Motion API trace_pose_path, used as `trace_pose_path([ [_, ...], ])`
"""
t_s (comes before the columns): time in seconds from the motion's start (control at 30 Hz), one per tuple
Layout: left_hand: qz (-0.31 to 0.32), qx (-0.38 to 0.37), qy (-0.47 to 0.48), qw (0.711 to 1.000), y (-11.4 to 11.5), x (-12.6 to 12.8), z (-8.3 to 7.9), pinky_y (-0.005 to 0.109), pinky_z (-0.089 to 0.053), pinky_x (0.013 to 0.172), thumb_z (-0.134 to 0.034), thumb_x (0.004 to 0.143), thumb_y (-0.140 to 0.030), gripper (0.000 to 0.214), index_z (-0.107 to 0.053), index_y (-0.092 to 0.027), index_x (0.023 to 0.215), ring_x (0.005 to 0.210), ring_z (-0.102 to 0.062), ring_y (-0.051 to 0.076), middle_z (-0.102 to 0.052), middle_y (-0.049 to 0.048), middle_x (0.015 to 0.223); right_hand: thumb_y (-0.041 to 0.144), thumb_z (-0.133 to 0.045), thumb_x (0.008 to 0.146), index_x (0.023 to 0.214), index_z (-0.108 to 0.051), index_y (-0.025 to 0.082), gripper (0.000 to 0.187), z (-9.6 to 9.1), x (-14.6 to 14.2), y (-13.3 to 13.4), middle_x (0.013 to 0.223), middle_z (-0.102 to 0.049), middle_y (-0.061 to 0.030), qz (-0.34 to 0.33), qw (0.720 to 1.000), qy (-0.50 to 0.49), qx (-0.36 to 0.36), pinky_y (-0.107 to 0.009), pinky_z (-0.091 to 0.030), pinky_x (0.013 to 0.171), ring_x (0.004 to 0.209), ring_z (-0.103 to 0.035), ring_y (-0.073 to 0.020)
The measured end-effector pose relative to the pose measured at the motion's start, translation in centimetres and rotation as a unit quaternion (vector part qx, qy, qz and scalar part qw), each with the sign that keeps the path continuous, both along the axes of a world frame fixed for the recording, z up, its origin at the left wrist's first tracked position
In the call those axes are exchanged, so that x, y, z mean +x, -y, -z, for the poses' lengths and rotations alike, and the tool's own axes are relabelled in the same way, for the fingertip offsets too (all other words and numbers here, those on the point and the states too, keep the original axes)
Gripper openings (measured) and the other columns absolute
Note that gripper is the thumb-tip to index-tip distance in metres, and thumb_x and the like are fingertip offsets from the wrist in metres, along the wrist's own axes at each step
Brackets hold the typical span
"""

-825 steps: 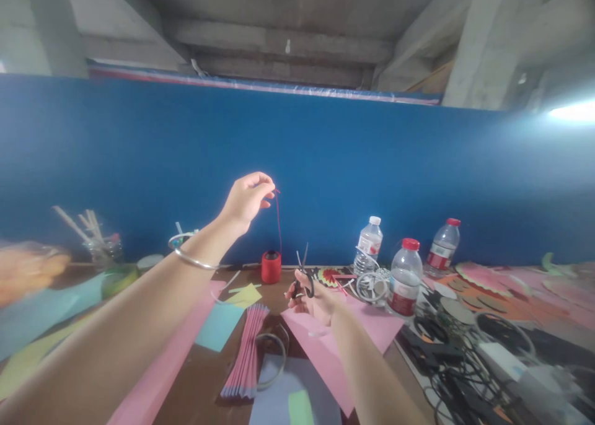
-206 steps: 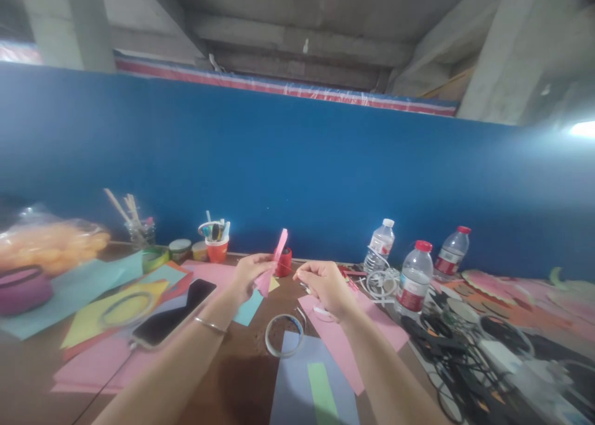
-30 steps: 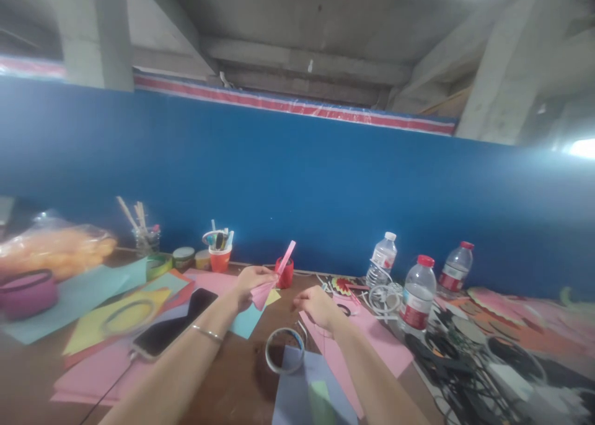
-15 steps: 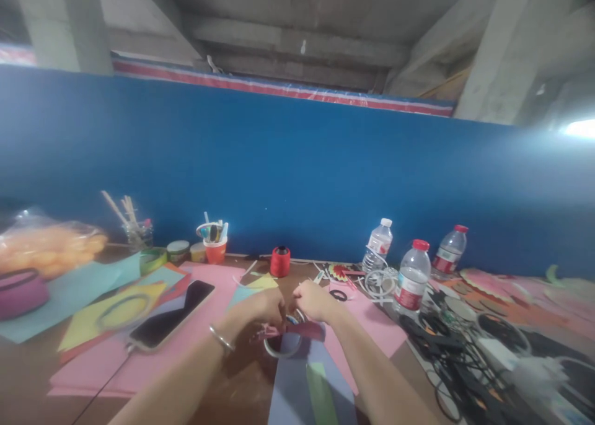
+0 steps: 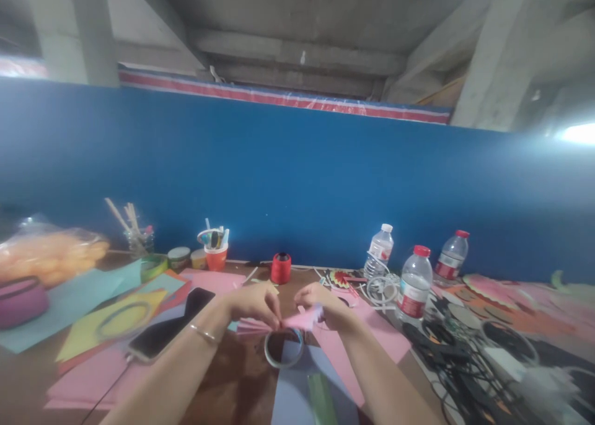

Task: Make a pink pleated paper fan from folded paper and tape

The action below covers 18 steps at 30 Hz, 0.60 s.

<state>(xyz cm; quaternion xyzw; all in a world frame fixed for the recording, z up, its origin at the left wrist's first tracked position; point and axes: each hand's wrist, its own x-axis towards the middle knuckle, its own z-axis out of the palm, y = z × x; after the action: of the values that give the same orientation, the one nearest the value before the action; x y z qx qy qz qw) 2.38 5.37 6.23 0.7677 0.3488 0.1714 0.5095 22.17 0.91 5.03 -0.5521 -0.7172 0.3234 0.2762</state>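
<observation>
My left hand (image 5: 256, 303) pinches a narrow folded strip of pink paper (image 5: 303, 319) at its middle, with pleated layers fanning out to the left. Just right of it, my right hand (image 5: 321, 301) is closed with its fingertips together, above the strip's right end. Whatever those fingertips hold is too small to make out. A pale round hoop (image 5: 283, 365) shows right below the pink paper; whether it is attached cannot be told. Under it lies a lilac sheet (image 5: 290, 400) with a light green strip (image 5: 321, 400) on top.
A red thread spool (image 5: 281, 268) stands at the back. Left are a phone (image 5: 162, 332), coloured paper (image 5: 83, 326) and an orange cup (image 5: 216, 258). Right are bottles (image 5: 414, 285), a white cable coil (image 5: 382, 292), pink sheets (image 5: 385, 338) and tangled black cables (image 5: 458, 344).
My right hand has moved slightly right, away from the left. The pink strip has turned and its pleats now show, with the hoop more visible below.
</observation>
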Motion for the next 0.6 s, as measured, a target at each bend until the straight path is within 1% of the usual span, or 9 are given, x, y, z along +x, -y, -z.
trace_pose_path([
  [0.03,0.017,-0.002,-0.026,1.000,0.2,0.3,0.4,0.023,-0.038,0.046,-0.076,0.037,-0.014,0.016,-0.070,-0.017,0.051,0.049,-0.057,0.017,-0.064,0.0022,0.048,0.023,-0.045,0.071,0.065,-0.067,0.015,0.024,0.0,-0.1,0.2,0.038,-0.038,0.0050,-0.002,1.000,0.010,-0.001,-0.022,-0.022,0.039,0.036,-0.029,-0.0078],
  [0.1,0.018,0.005,-0.062,0.998,0.4,1.0,1.5,0.023,-0.034,0.041,-0.073,0.036,-0.010,0.015,-0.068,-0.020,0.046,0.042,-0.053,0.015,-0.060,-0.0008,0.040,0.019,-0.052,0.065,0.055,-0.064,0.015,0.016,-0.1,-0.7,0.7,0.039,-0.042,0.0037,0.006,0.999,0.037,0.005,-0.022,-0.023,0.043,0.040,-0.035,-0.0085],
  [0.17,-0.011,0.022,-0.071,0.997,0.2,1.7,2.5,0.023,-0.030,0.038,-0.070,0.039,-0.010,0.011,-0.066,-0.020,0.041,0.035,-0.047,0.013,-0.055,-0.0012,0.034,0.014,-0.054,0.062,0.049,-0.060,0.015,0.013,-0.2,-1.5,1.3,0.042,-0.048,0.0012,0.030,0.997,0.069,0.024,-0.024,-0.025,0.048,0.046,-0.041,-0.0105],
  [0.27,-0.088,0.055,-0.035,0.994,-0.5,2.2,3.2,0.024,-0.032,0.039,-0.064,0.052,-0.019,0.008,-0.065,-0.017,0.044,0.034,-0.047,0.013,-0.053,0.0005,0.034,0.013,-0.051,0.066,0.054,-0.061,0.015,0.015,-0.4,-2.7,2.0,0.058,-0.060,-0.0066,0.074,0.990,0.098,0.062,-0.027,-0.026,0.054,0.058,-0.050,-0.0158],
  [0.33,-0.144,0.077,0.010,0.986,-1.0,2.1,2.7,0.024,-0.036,0.044,-0.060,0.060,-0.026,0.014,-0.069,-0.015,0.058,0.044,-0.053,0.014,-0.060,0.0030,0.047,0.016,-0.048,0.070,0.061,-0.063,0.016,0.017,-0.6,-3.0,2.1,0.067,-0.062,-0.0095,0.092,0.987,0.100,0.081,-0.028,-0.027,0.056,0.063,-0.052,-0.0179],
  [0.4,-0.180,0.089,0.051,0.978,-1.3,1.7,1.7,0.024,-0.040,0.051,-0.056,0.067,-0.032,0.026,-0.069,-0.013,0.077,0.057,-0.057,0.015,-0.067,0.0069,0.067,0.019,-0.047,0.072,0.065,-0.064,0.016,0.018,-0.7,-2.8,1.8,0.067,-0.062,-0.0083,0.095,0.988,0.086,0.089,-0.027,-0.028,0.057,0.064,-0.052,-0.0171],
  [0.43,-0.184,0.091,0.067,0.976,-1.3,1.4,1.1,0.024,-0.041,0.055,-0.053,0.070,-0.035,0.032,-0.068,-0.012,0.084,0.062,-0.058,0.016,-0.067,0.0089,0.075,0.020,-0.047,0.073,0.066,-0.064,0.016,0.019,-0.7,-2.6,1.6,0.066,-0.061,-0.0067,0.091,0.989,0.075,0.090,-0.026,-0.029,0.056,0.062,-0.051,-0.0159],
  [0.5,-0.164,0.085,0.078,0.980,-1.0,0.8,-0.1,0.024,-0.043,0.060,-0.050,0.073,-0.039,0.038,-0.066,-0.010,0.091,0.067,-0.059,0.016,-0.067,0.0114,0.084,0.024,-0.045,0.075,0.069,-0.066,0.016,0.022,-0.7,-1.8,1.0,0.060,-0.057,-0.0035,0.075,0.993,0.049,0.081,-0.024,-0.029,0.053,0.056,-0.048,-0.0128],
  [0.6,-0.083,0.072,0.039,0.993,-0.1,0.1,-1.3,0.024,-0.042,0.057,-0.057,0.068,-0.036,0.031,-0.069,-0.013,0.084,0.064,-0.058,0.016,-0.067,0.0077,0.076,0.026,-0.040,0.078,0.075,-0.067,0.014,0.029,-0.5,-0.4,0.3,0.050,-0.050,0.0001,0.045,0.997,0.018,0.053,-0.022,-0.025,0.045,0.043,-0.037,-0.0094],
])
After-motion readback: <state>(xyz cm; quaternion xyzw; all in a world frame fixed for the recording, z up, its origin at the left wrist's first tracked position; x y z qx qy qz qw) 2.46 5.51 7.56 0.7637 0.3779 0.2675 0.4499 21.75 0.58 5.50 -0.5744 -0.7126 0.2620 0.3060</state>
